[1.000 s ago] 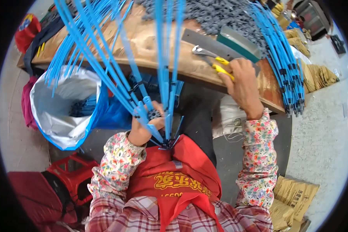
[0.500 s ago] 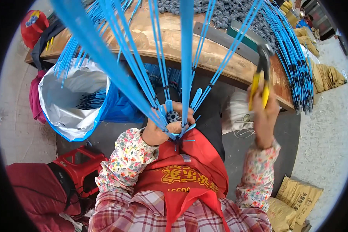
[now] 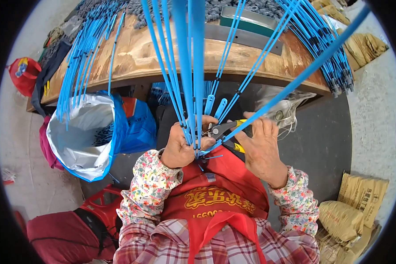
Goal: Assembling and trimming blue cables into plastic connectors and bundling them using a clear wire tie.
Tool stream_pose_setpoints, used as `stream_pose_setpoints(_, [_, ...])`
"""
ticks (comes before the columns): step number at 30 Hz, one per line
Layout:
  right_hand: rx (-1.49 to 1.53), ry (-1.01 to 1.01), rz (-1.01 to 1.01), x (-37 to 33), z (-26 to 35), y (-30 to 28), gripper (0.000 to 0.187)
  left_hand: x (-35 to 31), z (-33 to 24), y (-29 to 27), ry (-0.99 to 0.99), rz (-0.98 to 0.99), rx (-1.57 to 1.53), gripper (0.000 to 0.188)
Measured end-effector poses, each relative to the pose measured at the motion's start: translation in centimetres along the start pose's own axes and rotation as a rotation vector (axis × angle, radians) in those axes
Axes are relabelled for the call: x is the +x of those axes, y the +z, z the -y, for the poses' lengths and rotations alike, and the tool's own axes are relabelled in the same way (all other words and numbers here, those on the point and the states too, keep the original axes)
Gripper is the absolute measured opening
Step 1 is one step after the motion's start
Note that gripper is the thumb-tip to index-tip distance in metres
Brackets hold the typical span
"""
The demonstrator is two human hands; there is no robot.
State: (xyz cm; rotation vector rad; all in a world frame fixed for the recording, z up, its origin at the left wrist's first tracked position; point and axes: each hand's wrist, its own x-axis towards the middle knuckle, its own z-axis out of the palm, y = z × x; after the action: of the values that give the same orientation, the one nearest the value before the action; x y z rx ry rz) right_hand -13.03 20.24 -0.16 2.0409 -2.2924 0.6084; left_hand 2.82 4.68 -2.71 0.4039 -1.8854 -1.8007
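My left hand (image 3: 179, 144) is closed around the lower ends of several long blue rods (image 3: 165, 66) that fan up and outward above my lap. Between its thumb and fingers sits the joint where they meet, mostly hidden now; a round dark hub showed there earlier. Yellow-handled pliers (image 3: 225, 128) are in my right hand (image 3: 263, 148), their dark jaws touching or very near a small metallic piece at that joint. One thick blue rod (image 3: 301, 79) slants to the upper right, passing in front of my right fingers. Blue clips (image 3: 221, 108) hang near the joint.
Ahead stands a wooden table (image 3: 141, 57) with grey plastic parts (image 3: 163, 17), a green tray (image 3: 246, 21) and blue rod bundles at left (image 3: 81, 57) and right (image 3: 323, 44). A silver-lined blue bag (image 3: 68, 152) stands at left, by a red stool (image 3: 102, 200). Brown sacks (image 3: 341, 220) lie at right.
My right hand has brought the pliers from the raised right side down and left to the joint. The rods have turned, with one now slanting right. The view has shifted slightly.
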Motion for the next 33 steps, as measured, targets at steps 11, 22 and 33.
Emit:
stream_pose_setpoints(11, [-0.096,-0.014,-0.011,0.1,0.2,0.1,0.069,0.5,0.7,-0.5,0.070,0.064,-0.027,0.037])
stream_pose_setpoints(22, [-0.100,-0.018,-0.067,0.5,0.7,0.1,0.053,0.1,0.3,-0.5,0.081,-0.034,0.021,0.036])
stream_pose_setpoints(33, [-0.132,-0.059,0.120,0.1,0.9,-3.2,0.034,0.4,2.0,-2.1,0.035,0.136,-0.087,0.042])
